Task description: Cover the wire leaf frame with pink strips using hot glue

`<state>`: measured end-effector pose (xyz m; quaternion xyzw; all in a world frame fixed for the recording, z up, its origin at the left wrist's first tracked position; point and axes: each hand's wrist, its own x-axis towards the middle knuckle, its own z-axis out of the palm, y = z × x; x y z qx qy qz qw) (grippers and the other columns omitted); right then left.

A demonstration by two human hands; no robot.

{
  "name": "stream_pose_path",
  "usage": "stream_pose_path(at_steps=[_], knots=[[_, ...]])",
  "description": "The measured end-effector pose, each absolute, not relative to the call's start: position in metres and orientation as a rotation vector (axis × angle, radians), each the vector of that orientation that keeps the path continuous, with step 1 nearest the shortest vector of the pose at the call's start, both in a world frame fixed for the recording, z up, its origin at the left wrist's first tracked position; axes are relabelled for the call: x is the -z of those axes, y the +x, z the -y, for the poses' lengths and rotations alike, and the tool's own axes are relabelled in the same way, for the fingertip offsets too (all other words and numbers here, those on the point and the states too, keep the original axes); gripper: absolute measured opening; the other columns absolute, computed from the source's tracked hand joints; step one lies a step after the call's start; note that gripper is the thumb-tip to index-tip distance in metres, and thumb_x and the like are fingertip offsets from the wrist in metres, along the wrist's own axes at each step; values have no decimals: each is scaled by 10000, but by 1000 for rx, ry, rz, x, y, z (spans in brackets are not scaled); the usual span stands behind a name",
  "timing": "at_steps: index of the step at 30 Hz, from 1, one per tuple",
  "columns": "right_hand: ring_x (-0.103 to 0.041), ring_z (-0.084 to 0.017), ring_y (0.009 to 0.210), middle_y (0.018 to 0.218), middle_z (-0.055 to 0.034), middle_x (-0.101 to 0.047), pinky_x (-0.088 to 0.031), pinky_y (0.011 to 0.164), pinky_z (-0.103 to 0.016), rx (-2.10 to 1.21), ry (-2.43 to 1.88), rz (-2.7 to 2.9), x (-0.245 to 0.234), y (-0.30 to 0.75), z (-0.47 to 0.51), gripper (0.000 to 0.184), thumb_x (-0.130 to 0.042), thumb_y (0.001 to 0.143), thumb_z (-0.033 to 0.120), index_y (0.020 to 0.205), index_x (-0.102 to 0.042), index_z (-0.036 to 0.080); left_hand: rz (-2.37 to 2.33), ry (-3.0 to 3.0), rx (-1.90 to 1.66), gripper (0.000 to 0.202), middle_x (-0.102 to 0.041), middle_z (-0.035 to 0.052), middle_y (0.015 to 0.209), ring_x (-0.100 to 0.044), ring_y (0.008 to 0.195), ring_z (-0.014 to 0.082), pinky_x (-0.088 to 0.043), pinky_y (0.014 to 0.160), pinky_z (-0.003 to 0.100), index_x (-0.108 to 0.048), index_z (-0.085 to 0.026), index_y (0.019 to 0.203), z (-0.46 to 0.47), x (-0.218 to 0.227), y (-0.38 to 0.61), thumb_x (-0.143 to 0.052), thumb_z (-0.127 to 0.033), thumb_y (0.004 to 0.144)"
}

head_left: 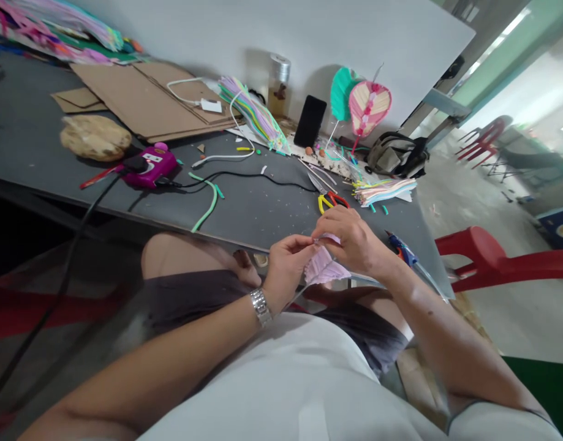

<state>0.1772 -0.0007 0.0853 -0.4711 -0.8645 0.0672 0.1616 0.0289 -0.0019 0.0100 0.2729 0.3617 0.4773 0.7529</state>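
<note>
My left hand (287,266) and my right hand (352,240) meet over my lap, just off the table's front edge. Between them is a lilac ribbed craft piece (326,268), fan-like in shape, with a thin stem trailing below. Left thumb and fingers pinch its upper edge. The fingers of my right hand are closed at the same spot, on a lilac strip (329,237) of it; the exact contact is hidden. Scissors with yellow and red handles (327,202) lie just beyond my right hand. A blue glue gun (403,251) rests at the table's right edge.
Pipe cleaner bundles (256,116) (385,191), cardboard (157,101), a purple power socket (155,168) with a black cord, a phone (310,120) and two leaf-shaped pieces (370,107) occupy the grey table (253,211). A red chair (478,257) stands at right.
</note>
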Motion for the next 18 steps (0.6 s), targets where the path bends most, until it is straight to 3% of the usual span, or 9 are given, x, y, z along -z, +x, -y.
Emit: stream_pose_path(at_steps=[18], knots=[[-607, -219, 952, 965, -85, -689, -456, 865, -384, -33, -1118, 2492, -88, 182, 11, 249, -503, 867, 26, 886, -687, 191, -788, 575, -982, 286, -696, 12, 640, -572, 564, 103, -427, 539, 225, -763, -147, 688, 4, -18, 25, -911, -327, 522]])
